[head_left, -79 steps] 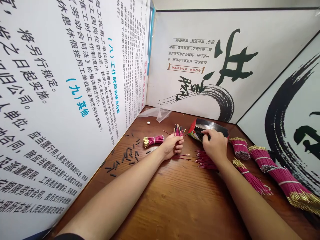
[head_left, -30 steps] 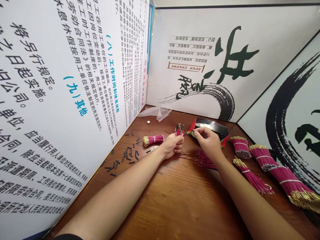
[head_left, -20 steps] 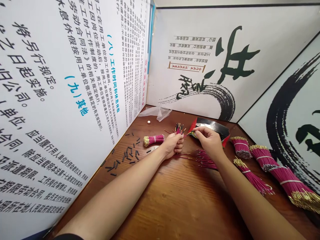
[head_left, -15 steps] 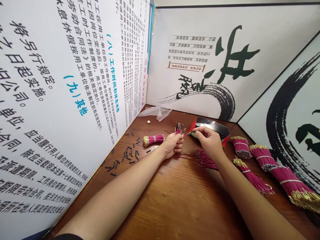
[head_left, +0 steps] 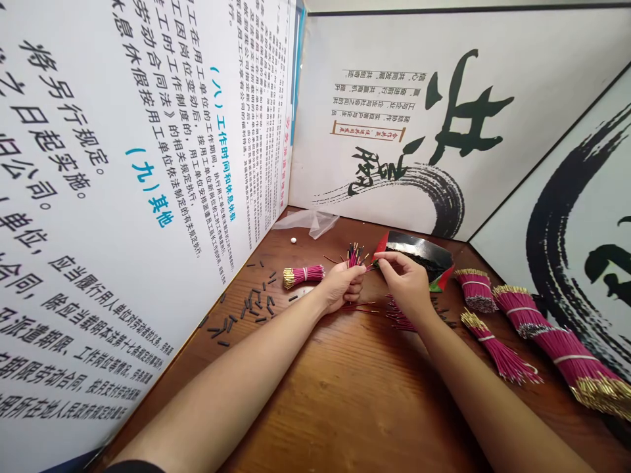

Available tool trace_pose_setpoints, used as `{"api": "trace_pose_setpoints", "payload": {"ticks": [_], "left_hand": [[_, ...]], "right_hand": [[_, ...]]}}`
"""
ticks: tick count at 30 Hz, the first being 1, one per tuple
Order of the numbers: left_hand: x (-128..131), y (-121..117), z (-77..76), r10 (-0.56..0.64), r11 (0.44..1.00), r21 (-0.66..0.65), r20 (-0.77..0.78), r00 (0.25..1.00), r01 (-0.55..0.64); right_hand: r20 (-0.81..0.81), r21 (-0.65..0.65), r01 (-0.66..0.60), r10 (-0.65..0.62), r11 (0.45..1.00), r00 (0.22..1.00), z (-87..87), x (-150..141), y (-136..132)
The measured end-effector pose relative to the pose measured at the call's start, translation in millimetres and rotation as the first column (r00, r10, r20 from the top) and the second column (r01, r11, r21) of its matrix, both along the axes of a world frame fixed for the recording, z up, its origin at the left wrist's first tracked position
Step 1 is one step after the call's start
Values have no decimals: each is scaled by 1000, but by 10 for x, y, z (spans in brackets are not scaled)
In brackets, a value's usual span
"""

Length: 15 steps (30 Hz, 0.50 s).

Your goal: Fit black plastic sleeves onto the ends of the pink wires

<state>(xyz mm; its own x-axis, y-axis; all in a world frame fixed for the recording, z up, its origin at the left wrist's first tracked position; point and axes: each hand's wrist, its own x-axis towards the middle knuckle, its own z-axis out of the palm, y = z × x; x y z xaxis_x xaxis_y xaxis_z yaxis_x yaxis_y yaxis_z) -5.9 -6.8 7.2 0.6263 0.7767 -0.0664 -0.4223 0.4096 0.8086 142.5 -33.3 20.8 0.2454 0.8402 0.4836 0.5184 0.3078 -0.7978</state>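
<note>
My left hand [head_left: 342, 286] is closed round a bunch of magenta wires [head_left: 354, 256], whose tips, some black and some gold, stick up above the fist. Close on its right, my right hand [head_left: 403, 279] pinches with thumb and fingertips at the end of a wire reaching out from the left fist. What exactly lies between those fingertips is too small to make out. Behind the right hand sits an open red and black bag [head_left: 417, 244] with dark contents. Loose magenta wires [head_left: 400, 315] lie under the right wrist, partly hidden by it.
Small black tubes [head_left: 256, 302] are scattered at the left. A tied wire bundle [head_left: 303, 276] lies behind the left forearm. More tied bundles [head_left: 562, 341] line the right side. A clear plastic bag [head_left: 315, 223] rests at the back, below the printed panels [head_left: 384, 118].
My right hand has shifted slightly left, closer to the left fist, and its fingers now hide more of the wire end. The left hand has hardly moved.
</note>
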Motion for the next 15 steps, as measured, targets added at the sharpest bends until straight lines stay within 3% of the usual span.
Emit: {"api": "trace_pose_setpoints", "payload": {"ticks": [6,15], "left_hand": [[3,0,-1,23,1000,2,-4,1000,-23],[-5,6,-12,30,1000,0,-3,1000,-30]], "right_hand": [[110,138,143,-159,980,981,-119,-77,-14],[226,214,126,-175,969,958,-197,-104,-19]]}}
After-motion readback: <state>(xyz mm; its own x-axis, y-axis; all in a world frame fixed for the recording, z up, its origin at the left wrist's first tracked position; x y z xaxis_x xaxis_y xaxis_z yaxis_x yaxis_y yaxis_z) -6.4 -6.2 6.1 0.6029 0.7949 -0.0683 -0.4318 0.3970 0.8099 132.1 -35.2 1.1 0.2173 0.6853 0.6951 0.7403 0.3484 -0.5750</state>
